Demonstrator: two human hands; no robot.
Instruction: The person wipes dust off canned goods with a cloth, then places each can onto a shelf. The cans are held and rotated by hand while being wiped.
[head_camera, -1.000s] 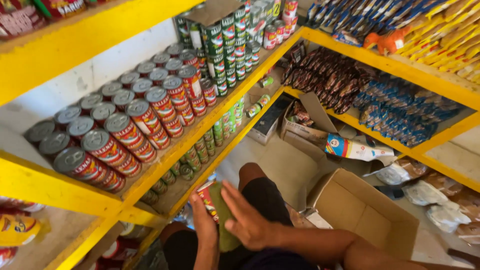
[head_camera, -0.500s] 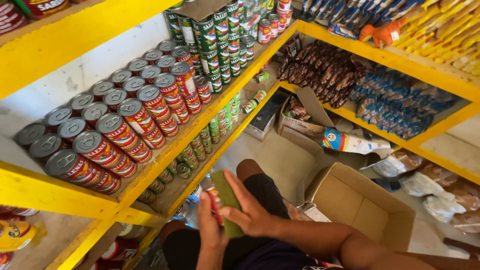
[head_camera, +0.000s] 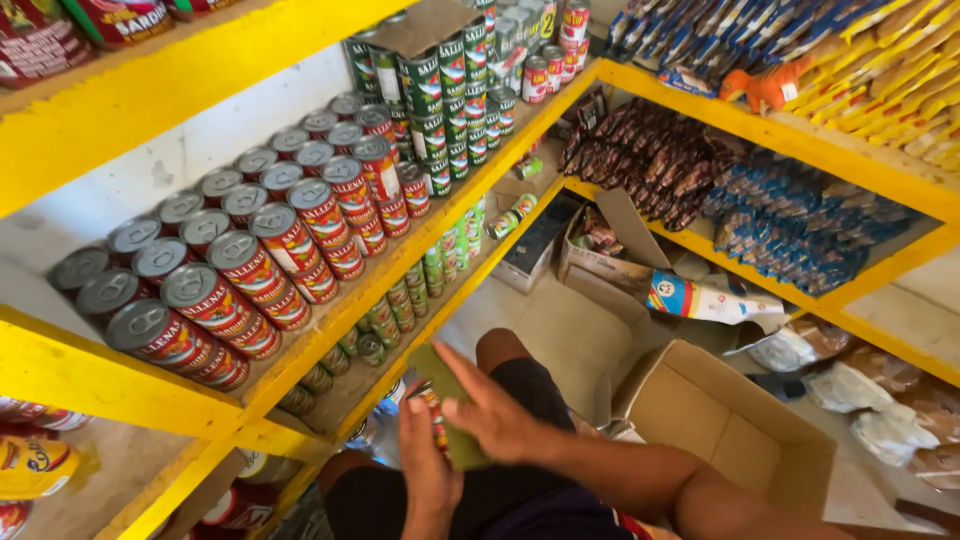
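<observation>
Low in the head view, my left hand (head_camera: 428, 462) grips a small red-labelled can (head_camera: 434, 412) from below. My right hand (head_camera: 492, 410) presses a green cloth (head_camera: 447, 396) against that can, fingers spread over it. Both hands hover over my lap, just in front of the lower yellow shelf (head_camera: 455, 285). Stacked red-labelled cans (head_camera: 270, 262) fill the middle shelf to the left, and green-labelled cans (head_camera: 440, 95) stand stacked beyond them.
An open cardboard box (head_camera: 725, 430) sits on the floor at my right. Another box with packets (head_camera: 600, 250) lies further back. Dark and blue snack packets (head_camera: 740, 205) fill the right shelves. Small green cans (head_camera: 400, 305) line the lower shelf.
The view has tipped slightly. My hands stay on the can and cloth, the right hand shifting the cloth a little across the can.
</observation>
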